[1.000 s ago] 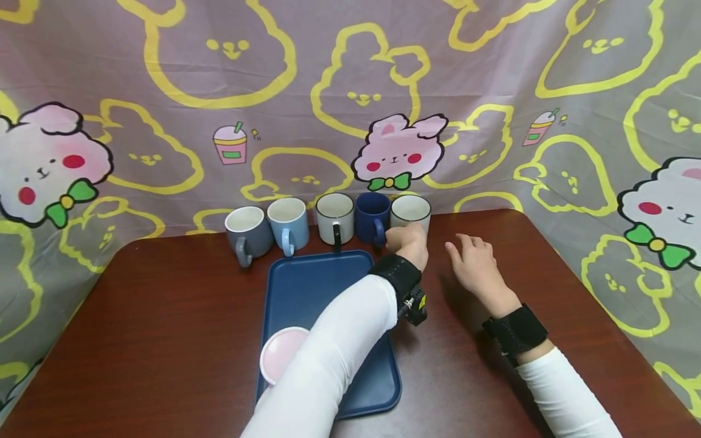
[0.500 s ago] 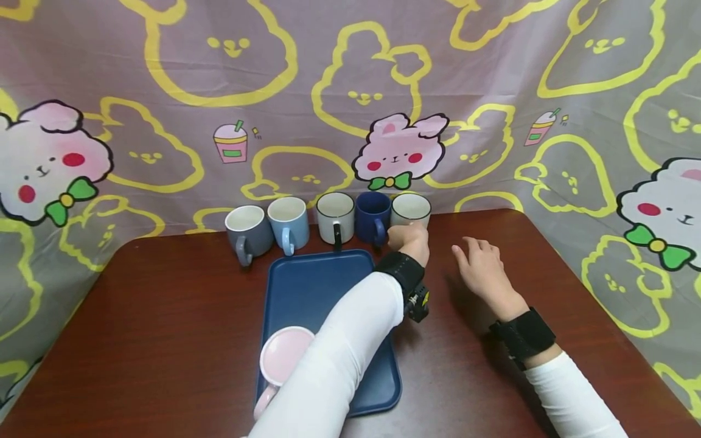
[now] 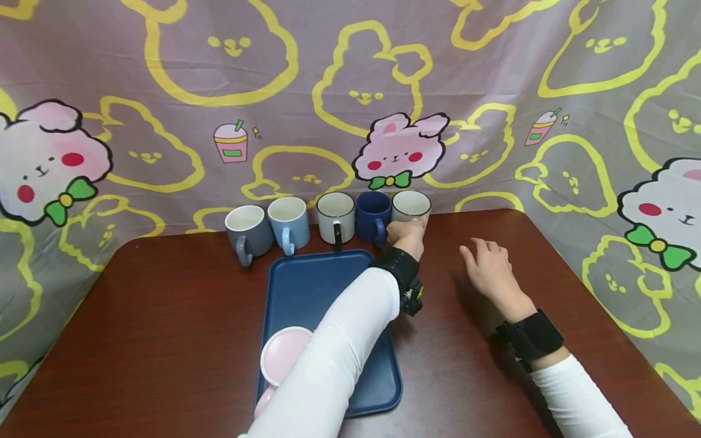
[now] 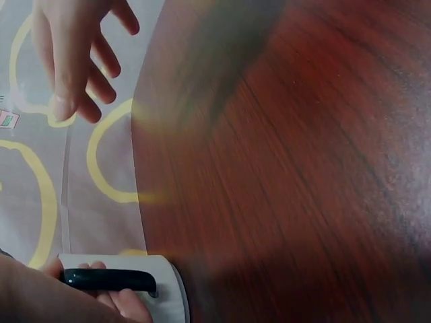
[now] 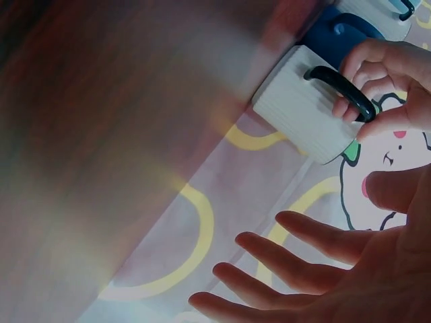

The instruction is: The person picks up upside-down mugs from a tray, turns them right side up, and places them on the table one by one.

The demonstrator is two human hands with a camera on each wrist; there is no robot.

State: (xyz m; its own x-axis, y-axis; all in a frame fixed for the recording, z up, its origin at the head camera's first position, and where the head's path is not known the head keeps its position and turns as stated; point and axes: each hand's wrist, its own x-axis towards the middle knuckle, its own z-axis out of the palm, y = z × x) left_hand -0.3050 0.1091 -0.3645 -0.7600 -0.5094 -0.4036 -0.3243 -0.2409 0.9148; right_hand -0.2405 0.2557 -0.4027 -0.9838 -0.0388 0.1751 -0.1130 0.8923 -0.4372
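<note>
My left hand (image 3: pixel 406 236) is at the right end of a row of mugs, holding the black handle (image 5: pixel 347 87) of a white mug (image 3: pixel 412 203). This mug has a black rim, and its ribbed side shows in the right wrist view. Fingers of the left hand curl through the handle, as the left wrist view also shows. The mug is upright at the back of the table. To the right of it, my right hand (image 3: pixel 493 271) hovers over the wood with fingers apart and loosely bent, holding nothing.
Left of the gripped mug stand a dark blue mug (image 3: pixel 372 214), another white mug (image 3: pixel 327 230), a light blue mug (image 3: pixel 296 226) and a grey mug (image 3: pixel 256 237). A blue tray (image 3: pixel 306 286) carries a pink mug (image 3: pixel 285 356), partly behind the left sleeve. Patterned cloth hangs behind the table.
My right hand has drifted to the right and slightly down in the head view. The left hand has turned a little at the handle. The mugs and tray stay in place.
</note>
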